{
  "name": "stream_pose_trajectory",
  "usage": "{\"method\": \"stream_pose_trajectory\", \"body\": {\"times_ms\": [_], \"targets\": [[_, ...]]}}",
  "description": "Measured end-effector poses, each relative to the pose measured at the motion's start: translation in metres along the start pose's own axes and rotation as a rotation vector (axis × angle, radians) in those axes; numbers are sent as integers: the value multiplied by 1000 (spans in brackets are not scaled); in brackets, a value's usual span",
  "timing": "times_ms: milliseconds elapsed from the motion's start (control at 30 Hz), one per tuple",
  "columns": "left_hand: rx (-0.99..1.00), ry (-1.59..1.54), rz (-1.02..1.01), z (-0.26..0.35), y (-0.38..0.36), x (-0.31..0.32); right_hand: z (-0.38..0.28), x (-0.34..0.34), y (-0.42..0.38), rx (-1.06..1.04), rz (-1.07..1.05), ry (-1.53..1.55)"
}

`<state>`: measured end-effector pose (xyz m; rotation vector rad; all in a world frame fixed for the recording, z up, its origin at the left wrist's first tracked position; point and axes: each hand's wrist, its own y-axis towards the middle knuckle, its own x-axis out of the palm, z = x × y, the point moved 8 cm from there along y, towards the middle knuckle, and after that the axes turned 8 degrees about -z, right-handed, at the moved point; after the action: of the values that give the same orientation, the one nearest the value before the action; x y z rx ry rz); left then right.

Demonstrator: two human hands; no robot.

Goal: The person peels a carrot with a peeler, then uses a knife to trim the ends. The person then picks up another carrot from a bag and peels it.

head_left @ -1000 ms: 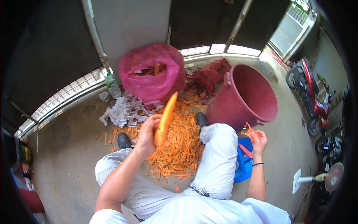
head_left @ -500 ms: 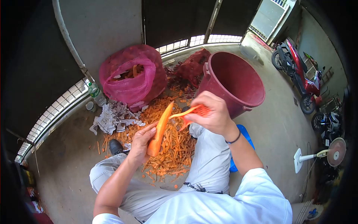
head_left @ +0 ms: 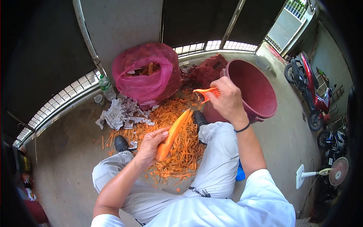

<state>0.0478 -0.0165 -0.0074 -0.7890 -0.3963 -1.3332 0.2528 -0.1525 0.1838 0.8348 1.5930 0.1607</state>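
My left hand [head_left: 150, 146] is wrapped round the thick end of a peeled orange carrot [head_left: 173, 137], whose narrow end points up and away from me. Up and to the right of its tip, my right hand [head_left: 230, 99] grips an orange plastic peeler [head_left: 208, 92]. The peeler is clear of the carrot. Beneath both hands, a heap of carrot peelings [head_left: 181, 160] covers the floor between my feet.
Beyond the heap stand a pink mesh bag [head_left: 151, 85] and a big dark-red bucket [head_left: 270, 99]. Crumpled paper [head_left: 119, 112] and a plastic bottle [head_left: 107, 89] lie to the left. At the right are a fan [head_left: 314, 173] and a red motorcycle [head_left: 312, 85].
My right hand has lifted the peeler up and away from the carrot. The carrot sits slightly lower and further right, and the whole view has shifted a little.
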Motion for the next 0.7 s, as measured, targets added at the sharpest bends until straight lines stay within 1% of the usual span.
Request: {"method": "stream_pose_trajectory", "body": {"times_ms": [33,67,133,167,200,267,300,333,400,433,467,533,567,600,633,667,700], "targets": [[3,3,1,1,0,0,7,-5,0,42,12,15],[5,-6,17,1,0,-2,9,-7,0,40,15,17],[6,-18,37,2,1,-4,18,-9,-6,132,-1,114],[-8,-49,44,2,1,-6,25,-6,-12,186,0,228],[-23,-78,50,2,2,-8,27,-5,-19,188,3,230],[-31,-55,40,-2,4,-14,52,3,-42,382,26,479],[-21,-44,77,-3,3,-21,64,-1,-57,338,104,432],[-23,-32,101,-4,6,-22,75,-6,-73,372,121,407],[36,-45,117,-1,6,-21,124,-15,-137,718,314,900],[103,30,105,10,4,-10,139,-28,-168,782,384,860],[131,35,120,13,2,-11,156,-34,-205,811,410,828],[198,136,127,21,1,-13,189,-38,-283,874,144,317],[192,139,115,22,2,-7,199,-28,-322,1005,-22,245],[236,147,138,27,1,-5,204,-18,-360,1127,-196,175],[281,155,168,31,-2,-4,204,-13,-389,1178,-261,143],[283,157,172,31,-2,-5,204,-6,-412,1223,-329,112],[263,126,146,29,0,-4,206,-2,-425,1217,-334,119]]}}
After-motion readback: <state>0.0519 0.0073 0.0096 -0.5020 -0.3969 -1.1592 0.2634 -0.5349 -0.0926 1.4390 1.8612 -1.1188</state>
